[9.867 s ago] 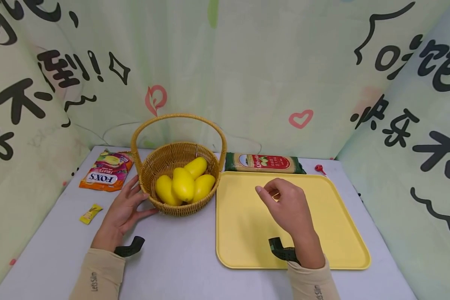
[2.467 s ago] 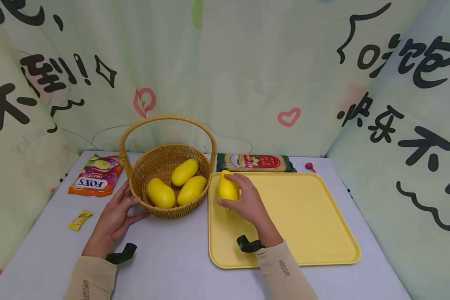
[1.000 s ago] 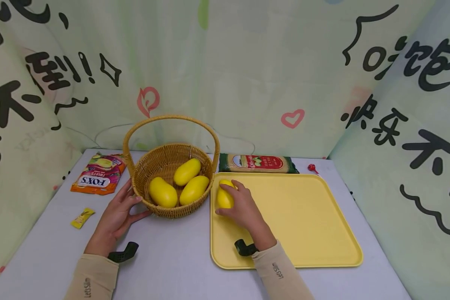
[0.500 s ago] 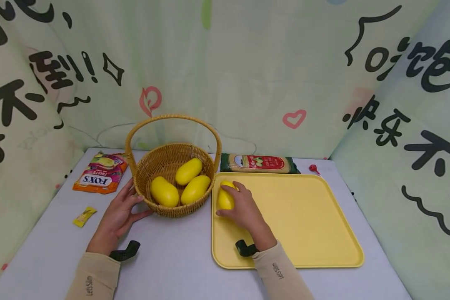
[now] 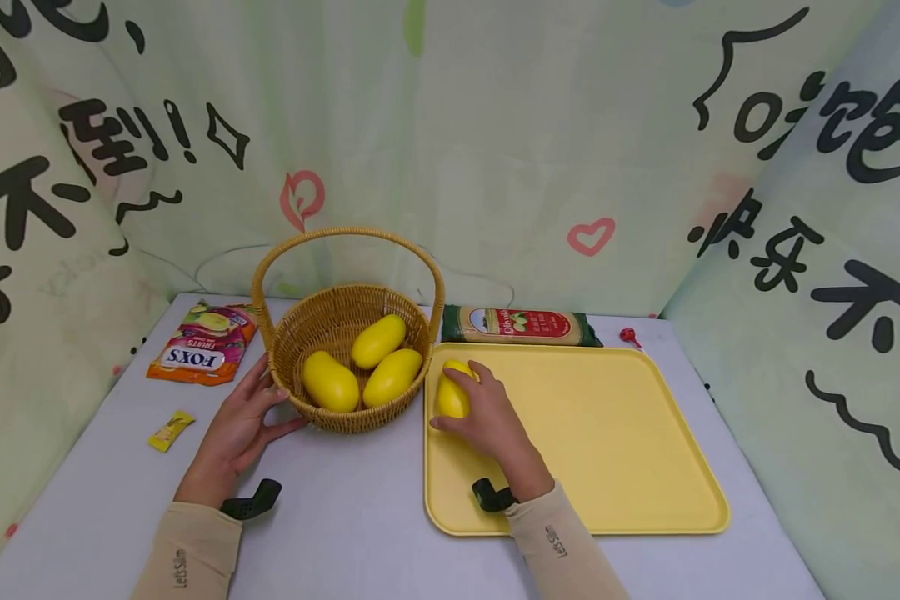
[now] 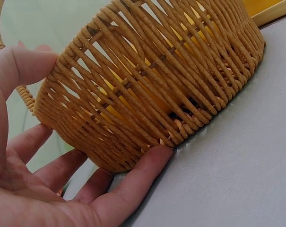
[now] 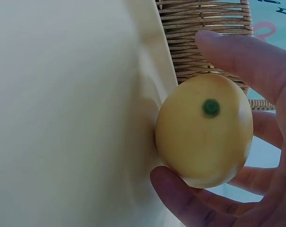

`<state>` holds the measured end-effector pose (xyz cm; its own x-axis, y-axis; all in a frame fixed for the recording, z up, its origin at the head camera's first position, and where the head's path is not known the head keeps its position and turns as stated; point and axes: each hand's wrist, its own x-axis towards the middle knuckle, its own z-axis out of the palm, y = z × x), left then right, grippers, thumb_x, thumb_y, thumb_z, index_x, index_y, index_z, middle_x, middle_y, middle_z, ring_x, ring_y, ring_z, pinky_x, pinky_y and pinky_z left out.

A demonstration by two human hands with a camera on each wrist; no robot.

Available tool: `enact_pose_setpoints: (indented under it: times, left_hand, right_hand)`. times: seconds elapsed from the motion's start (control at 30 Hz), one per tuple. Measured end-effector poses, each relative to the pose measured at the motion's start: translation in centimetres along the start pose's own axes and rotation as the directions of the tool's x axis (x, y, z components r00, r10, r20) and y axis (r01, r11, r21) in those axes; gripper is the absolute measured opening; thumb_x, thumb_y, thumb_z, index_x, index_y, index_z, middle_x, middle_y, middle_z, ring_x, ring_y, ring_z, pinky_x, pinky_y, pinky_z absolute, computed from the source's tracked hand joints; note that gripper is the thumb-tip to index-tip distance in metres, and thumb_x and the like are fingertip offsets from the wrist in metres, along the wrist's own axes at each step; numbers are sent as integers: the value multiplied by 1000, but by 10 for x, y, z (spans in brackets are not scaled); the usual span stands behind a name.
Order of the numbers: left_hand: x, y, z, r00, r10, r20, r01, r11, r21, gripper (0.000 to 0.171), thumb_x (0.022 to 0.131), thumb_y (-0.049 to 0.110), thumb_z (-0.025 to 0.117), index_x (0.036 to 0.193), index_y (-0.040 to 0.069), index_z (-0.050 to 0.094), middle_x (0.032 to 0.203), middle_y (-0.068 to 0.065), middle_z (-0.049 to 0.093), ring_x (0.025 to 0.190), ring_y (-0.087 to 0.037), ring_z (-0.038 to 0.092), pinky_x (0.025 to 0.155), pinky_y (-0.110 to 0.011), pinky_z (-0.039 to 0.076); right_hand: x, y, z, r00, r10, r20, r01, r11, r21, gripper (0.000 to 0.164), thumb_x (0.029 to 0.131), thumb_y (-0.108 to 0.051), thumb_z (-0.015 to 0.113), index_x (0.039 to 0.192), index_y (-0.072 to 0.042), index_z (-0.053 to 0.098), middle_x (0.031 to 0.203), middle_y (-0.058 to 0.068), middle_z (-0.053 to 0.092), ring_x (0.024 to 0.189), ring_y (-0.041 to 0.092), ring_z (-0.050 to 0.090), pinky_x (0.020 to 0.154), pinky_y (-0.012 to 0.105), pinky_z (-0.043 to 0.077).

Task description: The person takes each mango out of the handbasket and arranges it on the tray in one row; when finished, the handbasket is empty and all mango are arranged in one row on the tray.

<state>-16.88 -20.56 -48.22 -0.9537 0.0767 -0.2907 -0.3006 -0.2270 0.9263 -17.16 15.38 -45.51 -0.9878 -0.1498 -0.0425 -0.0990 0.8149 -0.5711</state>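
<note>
At the left end of the yellow tray (image 5: 592, 450), my right hand (image 5: 489, 417) holds a yellow mango (image 5: 453, 393). In the right wrist view, the thumb and curled fingers go round that mango (image 7: 204, 137), whose green stem spot faces the camera. The mango's underside is hidden in the head view. Three more mangoes (image 5: 392, 377) lie in the wicker basket (image 5: 318, 329) to the left. My left hand (image 5: 236, 429) rests against the basket's left side with fingers spread. In the left wrist view, fingertips (image 6: 157, 153) touch the woven wall near its base and rim.
A FOX'S candy bag (image 5: 204, 343) and a small yellow packet (image 5: 170, 431) lie left of the basket. Behind the tray lies a long green-ended package (image 5: 521, 325), with a red lollipop (image 5: 630, 336) to its right. A printed curtain (image 5: 495, 167) encloses the table's back and sides.
Since the oldest frame, one mango has gone from the basket to the tray's left end in my right hand. Lately it has come slightly lower there. My left hand has stayed at the basket.
</note>
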Motion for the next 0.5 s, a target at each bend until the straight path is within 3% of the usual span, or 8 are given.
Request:
enact_pose_setpoints:
  times: [0.5]
  left_hand:
    - [-2, 2, 1, 1000, 12, 15, -12, 1000, 13, 79, 110, 12, 49, 167, 51, 12, 181, 0, 4, 164, -38, 19, 110, -64, 48]
  right_hand:
    - [-2, -2, -2, 1000, -1, 12, 1, 1000, 14, 79, 84, -38, 89, 153, -20, 57, 169, 22, 32, 147, 46, 46, 118, 62, 46]
